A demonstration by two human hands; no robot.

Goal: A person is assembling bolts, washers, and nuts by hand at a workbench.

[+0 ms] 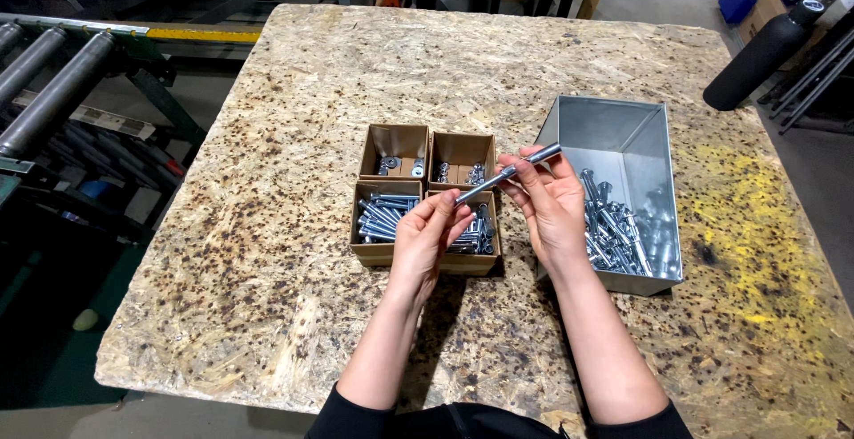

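Both my hands hold one long silver bolt (511, 170) above the table. My left hand (427, 230) pinches its lower end over the front cardboard boxes. My right hand (551, 203) grips the upper part, near the sleeve at its top. Under my hands sit four small cardboard boxes: the front left box (384, 223) holds long bolts, the front right box (476, 239) more bolts, the back left box (393, 152) washers and the back right box (463, 161) small nuts. To the right, a metal bin (623, 141) holds several assembled bolts.
The chipboard table (294, 119) carries everything. A black bottle (761, 52) leans at the far right edge. A roller conveyor (53, 83) runs along the left, beyond the table. Yellow paint marks the table's right side (756, 217).
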